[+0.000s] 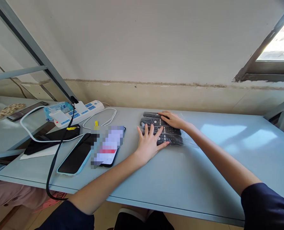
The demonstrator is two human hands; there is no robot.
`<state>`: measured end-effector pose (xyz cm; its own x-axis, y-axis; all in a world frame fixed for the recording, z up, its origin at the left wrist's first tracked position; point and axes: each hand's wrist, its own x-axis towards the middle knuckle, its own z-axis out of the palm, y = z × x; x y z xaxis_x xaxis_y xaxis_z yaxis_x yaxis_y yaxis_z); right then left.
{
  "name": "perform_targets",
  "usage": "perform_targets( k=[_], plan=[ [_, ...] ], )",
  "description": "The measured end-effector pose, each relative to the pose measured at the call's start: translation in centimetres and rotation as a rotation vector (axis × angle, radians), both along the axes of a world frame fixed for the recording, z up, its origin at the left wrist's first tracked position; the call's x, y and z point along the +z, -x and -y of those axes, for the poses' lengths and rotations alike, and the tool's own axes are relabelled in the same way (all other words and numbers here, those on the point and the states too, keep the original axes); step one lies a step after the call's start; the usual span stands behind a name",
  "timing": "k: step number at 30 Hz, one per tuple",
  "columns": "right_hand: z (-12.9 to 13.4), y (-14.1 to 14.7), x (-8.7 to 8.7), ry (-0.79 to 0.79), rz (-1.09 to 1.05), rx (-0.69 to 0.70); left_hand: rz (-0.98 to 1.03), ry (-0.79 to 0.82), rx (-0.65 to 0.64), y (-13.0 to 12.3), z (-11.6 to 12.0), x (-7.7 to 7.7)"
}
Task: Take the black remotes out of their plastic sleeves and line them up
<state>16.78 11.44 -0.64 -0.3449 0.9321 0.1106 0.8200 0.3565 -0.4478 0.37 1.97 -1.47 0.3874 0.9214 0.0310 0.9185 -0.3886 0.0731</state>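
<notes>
Two bare forearms reach forward over the grey table point(204, 179). Nearer, the left hand point(149, 142) lies palm-down, fingers spread flat, their tips resting on the left ends of the stack of black remotes point(167, 132) — several remotes in clear wrap, side by side, long axes running left to right. Farther back, the right hand point(172, 119) curls over the stack's rear edge, fingers loosely together and pressed on top. Off to the left lie two phones point(77, 156) and a white power strip point(82, 110).
</notes>
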Motion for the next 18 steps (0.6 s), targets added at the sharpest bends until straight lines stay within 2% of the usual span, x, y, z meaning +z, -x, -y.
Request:
perform_targets(
  k=[4,8,14,18],
  plan=[
    [0.2,-1.0,0.3,-0.006,-0.054,0.038,0.011,0.044,0.014,-0.1,0.1,0.0],
    [0.5,-2.2,0.4,-0.071,-0.129,-0.012,0.018,0.042,0.040,-0.1,0.1,0.3],
    [2.7,-6.3,-0.7,-0.217,-0.204,-0.172,-0.053,-0.180,0.278,1.6,-1.4,1.6],
    [4.9,-9.2,-2.1,-0.233,-0.161,-0.250,-0.210,-0.102,0.323,3.0,-2.5,2.4]
  ],
)
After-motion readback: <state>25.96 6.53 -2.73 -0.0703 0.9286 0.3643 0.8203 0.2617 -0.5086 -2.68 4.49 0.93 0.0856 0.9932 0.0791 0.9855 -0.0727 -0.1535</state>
